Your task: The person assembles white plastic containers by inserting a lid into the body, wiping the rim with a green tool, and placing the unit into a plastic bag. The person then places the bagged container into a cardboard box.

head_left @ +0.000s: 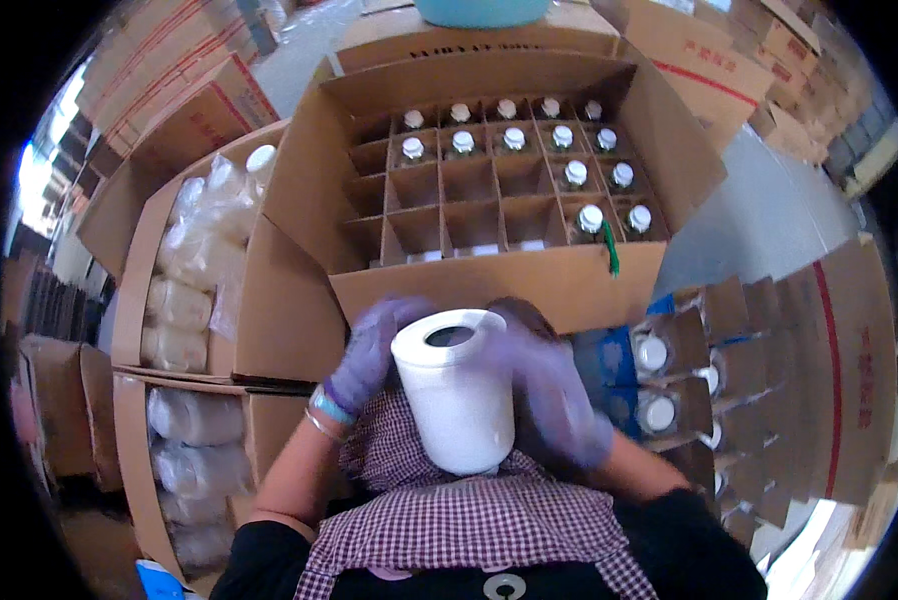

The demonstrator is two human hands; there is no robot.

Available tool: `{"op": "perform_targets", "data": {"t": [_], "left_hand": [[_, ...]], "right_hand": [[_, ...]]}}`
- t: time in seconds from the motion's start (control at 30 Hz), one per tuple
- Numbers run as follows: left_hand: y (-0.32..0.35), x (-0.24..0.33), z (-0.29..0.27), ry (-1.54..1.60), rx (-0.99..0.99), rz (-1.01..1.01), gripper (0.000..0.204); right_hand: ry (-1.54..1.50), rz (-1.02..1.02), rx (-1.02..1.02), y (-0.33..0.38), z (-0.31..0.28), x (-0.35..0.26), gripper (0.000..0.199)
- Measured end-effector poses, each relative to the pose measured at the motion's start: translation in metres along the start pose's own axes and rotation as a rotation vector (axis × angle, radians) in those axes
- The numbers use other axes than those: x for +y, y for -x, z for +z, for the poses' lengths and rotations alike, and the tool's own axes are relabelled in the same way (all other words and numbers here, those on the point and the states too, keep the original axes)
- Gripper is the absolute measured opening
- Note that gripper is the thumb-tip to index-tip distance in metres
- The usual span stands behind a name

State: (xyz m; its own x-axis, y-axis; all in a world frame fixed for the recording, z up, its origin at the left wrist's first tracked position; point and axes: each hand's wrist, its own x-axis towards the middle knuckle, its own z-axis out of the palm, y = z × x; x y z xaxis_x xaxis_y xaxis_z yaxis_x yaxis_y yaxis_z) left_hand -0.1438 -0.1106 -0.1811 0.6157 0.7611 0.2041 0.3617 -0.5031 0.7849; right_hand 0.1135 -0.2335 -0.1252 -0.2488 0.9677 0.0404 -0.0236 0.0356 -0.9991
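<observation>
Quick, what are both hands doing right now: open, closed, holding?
Left hand: at the white cylinder's upper left side; grip can't be told.
Right hand: blurred, at its upper right; open or closed can't be told.

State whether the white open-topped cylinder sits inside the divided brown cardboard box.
No: the white cylinder is outside the divided brown cardboard box, between the purple-gloved left hand and purple-gloved right hand.

A grey floor shows at the right, with a small carton directly on it. What the divided carton stands on is hidden. The base of the roll meets the checked apron; whether that bears it is unclear.
</observation>
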Motion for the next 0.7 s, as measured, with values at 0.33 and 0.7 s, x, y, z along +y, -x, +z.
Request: {"op": "perform_targets", "data": {"t": [0.33, 0.7], "left_hand": [[-0.035, -0.015, 0.028, -0.490, 0.259, 0.056, 0.032], [-0.001, 0.091, 0.048, 1.129, -0.563, -0.214, 0.064]], "right_hand": [[0.535, -0.412, -0.323, -0.042, -0.036, -0.050, 0.025], [0.917, -0.561, -0.657, -0.001, 0.017, -0.121, 0.074]]}}
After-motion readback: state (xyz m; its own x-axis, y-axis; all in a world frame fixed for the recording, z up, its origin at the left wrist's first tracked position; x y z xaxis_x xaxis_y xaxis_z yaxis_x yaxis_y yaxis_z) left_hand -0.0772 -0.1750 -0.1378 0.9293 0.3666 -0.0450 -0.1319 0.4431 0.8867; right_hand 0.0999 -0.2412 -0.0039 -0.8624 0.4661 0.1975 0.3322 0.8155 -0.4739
